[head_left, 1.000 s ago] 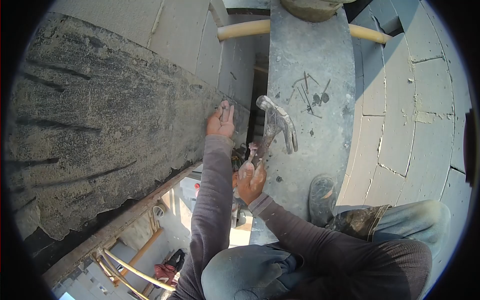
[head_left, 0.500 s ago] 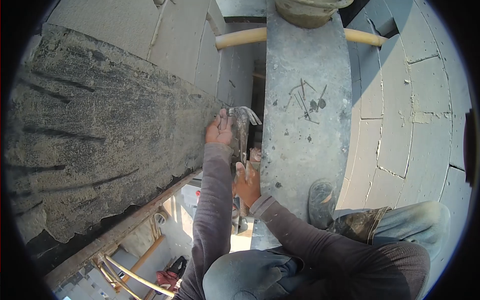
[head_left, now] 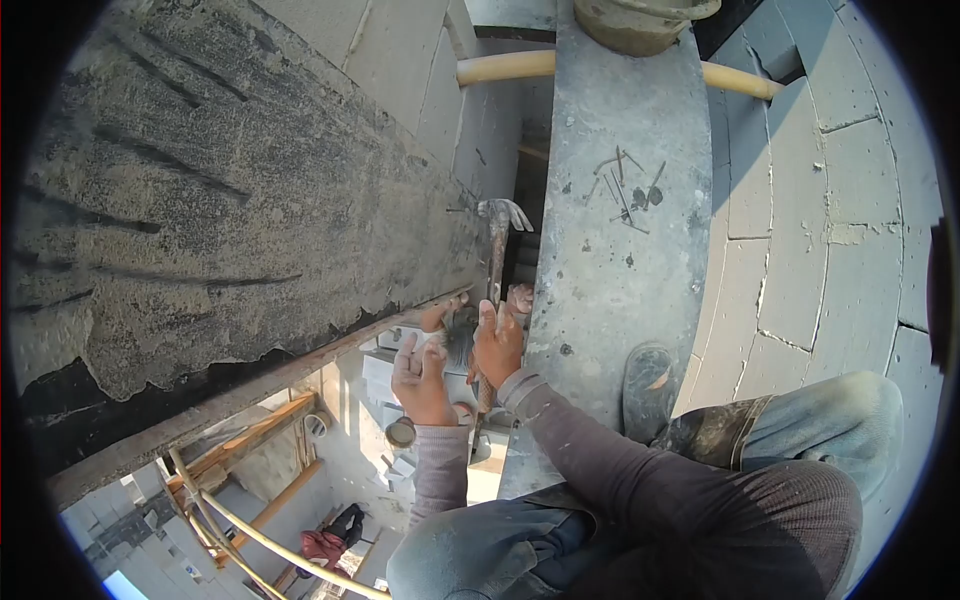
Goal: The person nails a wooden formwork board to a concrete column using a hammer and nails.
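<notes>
My right hand (head_left: pixel 497 342) is closed around the handle of a claw hammer (head_left: pixel 497 245), whose head points away from me beside the edge of a dark, mortar-crusted board (head_left: pixel 250 190). A thin nail (head_left: pixel 456 210) sticks out at that edge, close to the hammer's striking face. Lower and to the left, my left hand (head_left: pixel 424 385) is held up over the gap with its fingers bent and apart; I see nothing in it. Skin-toned shapes near the hammer handle are partly hidden, and I cannot make out what they are.
Several loose nails (head_left: pixel 625 190) lie on the grey plank (head_left: pixel 630 290) at my right, with a bucket (head_left: pixel 640 25) at its far end. My boot (head_left: pixel 648 390) rests on it. A yellow pole (head_left: pixel 505 67) crosses beneath. Through the deep gap show the floor below and a red garment (head_left: pixel 325 548).
My left hand has drawn back from the board's edge beside the hammer head, towards me. The nail there is now uncovered. My right hand keeps hold of the hammer. The view has shifted slightly.
</notes>
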The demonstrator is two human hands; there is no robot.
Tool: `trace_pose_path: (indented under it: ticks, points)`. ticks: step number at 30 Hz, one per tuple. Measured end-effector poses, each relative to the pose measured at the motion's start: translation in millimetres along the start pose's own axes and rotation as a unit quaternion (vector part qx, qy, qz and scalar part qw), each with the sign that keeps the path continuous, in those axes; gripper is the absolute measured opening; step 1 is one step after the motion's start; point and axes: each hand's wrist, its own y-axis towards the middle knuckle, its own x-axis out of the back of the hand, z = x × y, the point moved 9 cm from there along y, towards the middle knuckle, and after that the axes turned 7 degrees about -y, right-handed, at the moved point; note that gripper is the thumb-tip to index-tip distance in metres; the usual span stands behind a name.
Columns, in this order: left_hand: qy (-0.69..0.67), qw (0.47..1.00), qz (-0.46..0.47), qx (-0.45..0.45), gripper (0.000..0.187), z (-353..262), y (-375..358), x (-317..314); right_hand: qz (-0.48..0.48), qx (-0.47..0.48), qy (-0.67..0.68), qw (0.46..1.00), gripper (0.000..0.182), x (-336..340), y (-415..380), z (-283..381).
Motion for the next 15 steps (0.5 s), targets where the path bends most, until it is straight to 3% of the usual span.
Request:
trace_pose_path:
  ticks: [1,3,4,5,7,8,9,10,11,13,15]
  points:
    - [0.085,0.989,-0.067,-0.104,0.063,-33,-17,9,0.006,-0.005,-0.003,1.000,0.044,7,-7,4]
    - [0.189,0.921,-0.150,-0.305,0.089,-100,-41,4,0.000,-0.094,0.297,0.950,0.043,22,-11,12]
    - [0.208,0.877,-0.170,-0.398,0.105,-125,-46,3,-0.026,-0.086,0.358,0.930,0.043,48,-12,47]
    - [0.211,0.878,-0.167,-0.397,0.105,-133,-33,5,-0.028,-0.089,0.357,0.929,0.043,42,-15,44]
    - [0.286,0.829,-0.258,-0.406,0.116,-159,-19,3,-0.045,-0.034,0.408,0.911,0.043,30,-14,41]
    - [0.281,0.829,-0.257,-0.410,0.116,-169,-17,-12,-0.220,0.086,0.027,0.971,0.046,55,-15,63]
    - [0.234,0.873,-0.293,-0.311,0.121,-178,-13,-21,-0.225,0.090,0.030,0.970,0.046,47,-12,50]
    - [0.185,0.905,-0.322,-0.208,0.126,-173,-10,-23,-0.095,-0.010,0.075,0.993,0.046,8,1,9]
    - [0.182,0.906,-0.319,-0.212,0.126,-173,-6,-26,0.040,-0.110,0.118,0.986,0.047,-27,5,-19]
    - [0.013,0.925,-0.222,-0.307,0.129,-167,3,-33,0.049,-0.141,0.097,0.984,0.043,13,8,7]
    - [0.053,0.926,-0.246,-0.282,0.126,-159,6,-23,-0.067,-0.049,0.158,0.984,0.042,48,-6,23]
